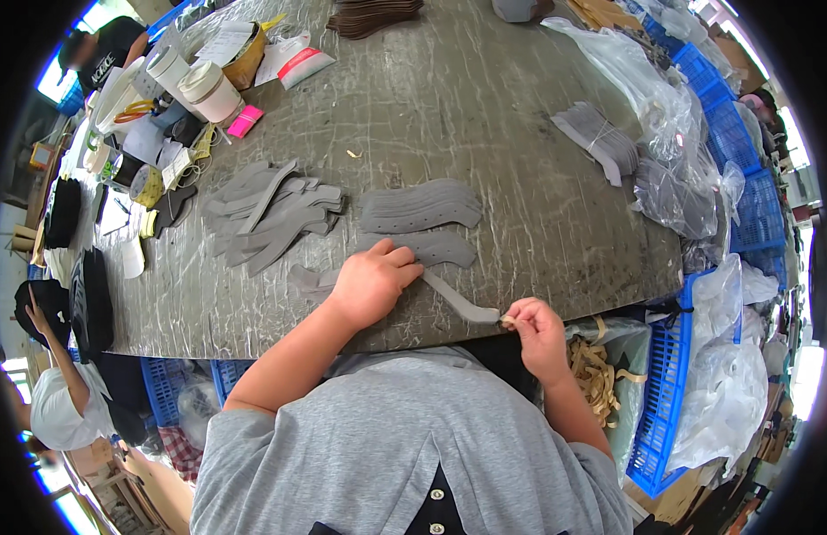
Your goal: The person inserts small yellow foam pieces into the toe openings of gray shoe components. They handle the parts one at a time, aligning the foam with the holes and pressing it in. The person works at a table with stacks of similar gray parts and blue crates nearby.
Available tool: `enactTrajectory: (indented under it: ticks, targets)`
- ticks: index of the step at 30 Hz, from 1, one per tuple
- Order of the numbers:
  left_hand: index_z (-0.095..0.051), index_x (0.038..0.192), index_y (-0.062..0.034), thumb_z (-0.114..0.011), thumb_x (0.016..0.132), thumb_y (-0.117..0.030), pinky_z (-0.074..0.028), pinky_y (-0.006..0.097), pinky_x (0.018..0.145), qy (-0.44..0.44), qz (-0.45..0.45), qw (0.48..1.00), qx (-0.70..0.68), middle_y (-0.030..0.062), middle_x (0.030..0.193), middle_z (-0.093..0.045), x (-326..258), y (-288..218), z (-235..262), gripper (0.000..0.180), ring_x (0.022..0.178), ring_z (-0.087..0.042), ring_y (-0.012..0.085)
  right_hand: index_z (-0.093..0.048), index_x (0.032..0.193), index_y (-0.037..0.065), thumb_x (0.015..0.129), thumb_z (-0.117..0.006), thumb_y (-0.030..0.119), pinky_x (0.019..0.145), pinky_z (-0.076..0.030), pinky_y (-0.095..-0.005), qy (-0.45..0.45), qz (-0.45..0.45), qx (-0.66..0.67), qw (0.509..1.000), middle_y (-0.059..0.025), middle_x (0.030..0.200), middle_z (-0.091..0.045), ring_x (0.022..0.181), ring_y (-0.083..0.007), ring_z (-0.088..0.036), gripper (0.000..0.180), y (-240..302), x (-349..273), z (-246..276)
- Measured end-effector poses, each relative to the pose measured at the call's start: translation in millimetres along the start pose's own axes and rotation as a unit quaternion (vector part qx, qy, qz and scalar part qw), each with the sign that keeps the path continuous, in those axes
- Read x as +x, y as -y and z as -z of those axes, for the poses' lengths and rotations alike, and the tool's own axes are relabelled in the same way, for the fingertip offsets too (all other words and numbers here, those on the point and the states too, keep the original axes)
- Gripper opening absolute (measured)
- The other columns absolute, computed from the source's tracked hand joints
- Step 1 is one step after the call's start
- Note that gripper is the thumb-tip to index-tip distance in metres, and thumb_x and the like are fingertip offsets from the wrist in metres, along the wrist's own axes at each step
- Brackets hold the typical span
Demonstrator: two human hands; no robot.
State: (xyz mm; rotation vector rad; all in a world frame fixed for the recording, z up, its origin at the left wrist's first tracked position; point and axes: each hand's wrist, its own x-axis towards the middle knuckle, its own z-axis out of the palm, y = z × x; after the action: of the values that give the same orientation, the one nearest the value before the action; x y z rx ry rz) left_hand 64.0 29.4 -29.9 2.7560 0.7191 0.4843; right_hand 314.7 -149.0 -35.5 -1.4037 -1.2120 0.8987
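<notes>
Stack of grey holed pieces [420,201], 1, is flanked on its left by a loose heap of grey strips [275,214], too overlapped to count. Beyond it sits 1 brown stack [373,18]; to its right, 1 tied grey bundle [599,141]. On its near side, 1 grey strip [453,299] slants across the desk [502,116]. The left hand [375,283], fingers bent, covers the strip's left end, its grip hidden; the right hand [534,334] pinches the other end.
</notes>
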Motion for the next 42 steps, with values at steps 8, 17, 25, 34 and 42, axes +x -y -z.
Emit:
enactTrajectory:
  ticks: [8, 17, 25, 34, 42]
  targets:
    - [-0.07, 0.097, -0.0101, -0.07, 0.063, 0.0, -0.054, 0.036, 0.061, -0.077, -0.024, 0.995, -0.06, 0.0032, 0.103, -0.063, -9.0, -2.3, 20.7, 0.036, 0.082, -0.061, 0.0247, -0.054, 0.098, 0.008, 0.079, -0.072, -0.004, 0.056, -0.047, -0.0286, -0.039, -0.16, 0.335, 0.928, -0.0077, 0.076, -0.058, 0.063, -0.0178, -0.056, 0.029, -8.1, -48.4, 133.6]
    - [-0.071, 0.087, -0.0034, -0.074, 0.072, 0.005, -0.052, 0.034, 0.061, -0.152, 0.084, 0.966, -0.191, 0.0077, 0.082, -0.067, -32.2, -9.4, 67.5, 0.017, 0.072, -0.064, 0.0262, -0.066, 0.091, 0.001, 0.084, -0.067, 0.004, 0.068, -0.052, -0.0349, -0.17, -0.223, -0.529, 0.801, -0.0114, 0.073, -0.065, 0.07, -0.0327, -0.065, 0.008, -47.9, -75.7, 148.0]
    - [-0.072, 0.093, 0.0006, -0.073, 0.08, 0.004, -0.047, 0.024, 0.061, -0.251, 0.312, 0.886, -0.236, 0.0044, 0.076, -0.068, -55.3, -7.2, 96.6, 0.013, 0.069, -0.058, 0.0082, -0.052, 0.134, 0.001, 0.079, -0.073, 0.014, 0.113, -0.034, -0.0437, 0.11, 0.201, -0.43, 0.873, -0.0157, 0.15, -0.041, 0.14, -0.0337, -0.038, 0.061, 29.7, 78.4, -21.6]
    - [-0.069, 0.087, 0.0006, -0.069, 0.083, 0.002, -0.046, 0.023, 0.069, -0.167, 0.428, 0.774, -0.435, 0.0055, 0.089, -0.07, -98.0, 5.5, 90.1, 0.004, 0.076, -0.058, 0.0075, -0.061, 0.12, 0.003, 0.085, -0.071, 0.015, 0.115, -0.027, -0.0545, 0.101, 0.184, -0.205, 0.956, -0.0194, 0.141, -0.052, 0.139, -0.0351, -0.041, 0.039, 4.6, 40.7, -54.2]
    - [-0.07, 0.089, 0.0007, -0.071, 0.084, -0.005, -0.047, 0.027, 0.068, -0.045, 0.378, 0.849, -0.366, 0.0064, 0.083, -0.069, -61.3, 4.1, 69.8, 0.008, 0.076, -0.06, 0.0111, -0.053, 0.11, 0.006, 0.088, -0.071, 0.007, 0.081, -0.047, -0.0288, 0.091, -0.025, 0.291, 0.952, -0.0067, 0.107, -0.055, 0.094, -0.0143, -0.056, 0.029, 16.9, 47.7, -47.6]
